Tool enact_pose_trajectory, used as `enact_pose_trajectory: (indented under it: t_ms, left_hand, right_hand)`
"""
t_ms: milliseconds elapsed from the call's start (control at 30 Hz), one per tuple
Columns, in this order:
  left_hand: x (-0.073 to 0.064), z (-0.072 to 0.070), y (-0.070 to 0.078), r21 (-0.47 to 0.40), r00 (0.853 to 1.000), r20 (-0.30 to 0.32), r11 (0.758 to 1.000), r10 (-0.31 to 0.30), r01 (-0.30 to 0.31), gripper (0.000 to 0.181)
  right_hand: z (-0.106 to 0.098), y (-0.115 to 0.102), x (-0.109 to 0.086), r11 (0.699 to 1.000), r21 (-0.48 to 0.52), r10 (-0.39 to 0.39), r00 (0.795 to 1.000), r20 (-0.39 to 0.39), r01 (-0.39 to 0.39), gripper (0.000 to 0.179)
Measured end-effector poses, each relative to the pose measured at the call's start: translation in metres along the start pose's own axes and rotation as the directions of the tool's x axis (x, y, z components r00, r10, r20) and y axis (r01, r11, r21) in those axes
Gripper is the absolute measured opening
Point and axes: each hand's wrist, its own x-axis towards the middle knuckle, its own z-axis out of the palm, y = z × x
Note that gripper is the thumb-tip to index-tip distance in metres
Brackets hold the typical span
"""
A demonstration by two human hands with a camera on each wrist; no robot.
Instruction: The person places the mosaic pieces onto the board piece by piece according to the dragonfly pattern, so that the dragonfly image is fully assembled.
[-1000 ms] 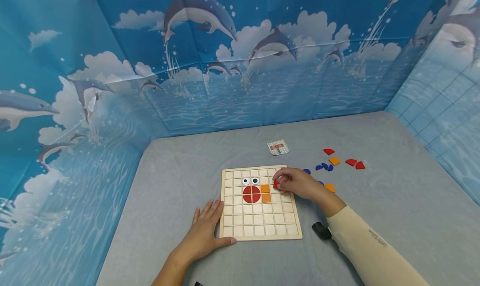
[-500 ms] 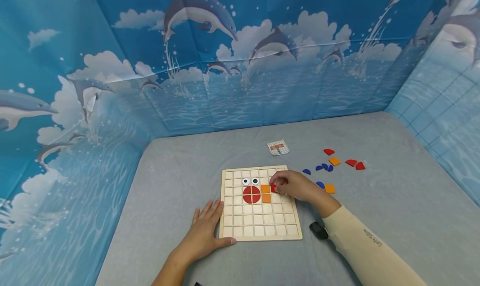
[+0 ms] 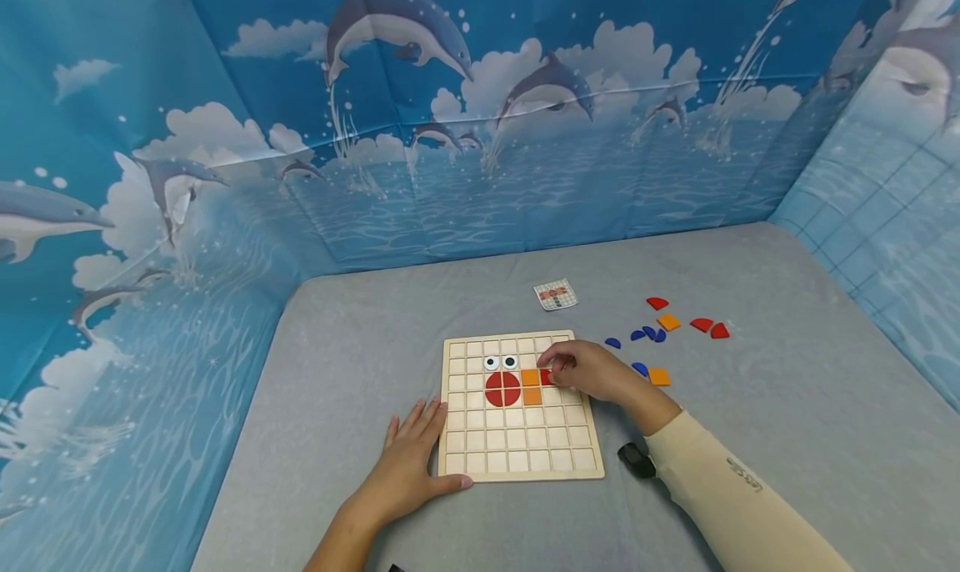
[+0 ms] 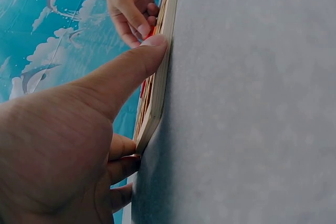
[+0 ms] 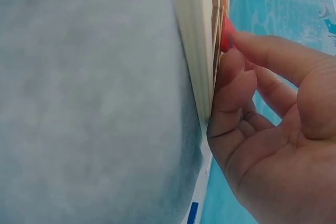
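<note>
A wooden grid board (image 3: 520, 464) lies on the grey cloth. Set in its cells are two eye discs (image 3: 500, 362), a round of red quarter pieces (image 3: 503, 388) and two orange squares (image 3: 531, 387). My right hand (image 3: 592, 374) pinches a red quarter piece (image 3: 545, 377) at the cell right of the upper orange square. That piece (image 5: 227, 34) shows between thumb and fingertips in the right wrist view. At the board's near left corner my left hand (image 3: 405, 454) rests with fingers extended. Its thumb touches the near edge, its fingers the left side.
Behind the board lies a small pattern card (image 3: 556, 294). Loose to the right are red quarters (image 3: 702, 325), orange squares (image 3: 659, 377) and several blue half-rounds (image 3: 638, 335). A black object (image 3: 636, 460) is by the right wrist. Dolphin-print cloth (image 3: 480, 180) walls the back.
My right hand has moved slightly left and down with the red quarter piece, bringing it against the cell beside the orange square. The left hand has stayed put.
</note>
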Motion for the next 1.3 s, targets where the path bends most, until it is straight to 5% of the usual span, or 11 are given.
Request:
enact_pose_trajectory:
  t_ms: [300,700,1300]
  left_hand:
    - [0.001,0.001,-0.001,-0.004,1.000,-0.001,1.000,0.002,-0.002,0.114]
    - [0.000,0.001,-0.001,0.006,1.000,-0.003,1.000,0.006,-0.006,0.114]
    - [-0.001,0.001,-0.001,-0.005,1.000,-0.006,1.000,0.001,-0.001,0.113]
  right_hand:
    - [-0.003,0.000,-0.003,1.000,0.021,0.001,1.000,-0.010,-0.001,0.018]
    - [-0.016,0.001,-0.010,0.990,0.137,-0.008,0.993,-0.115,0.024,0.027]
    - [-0.073,0.015,-0.036,0.978,0.201,0.018,0.948,-0.318,0.048,0.039]
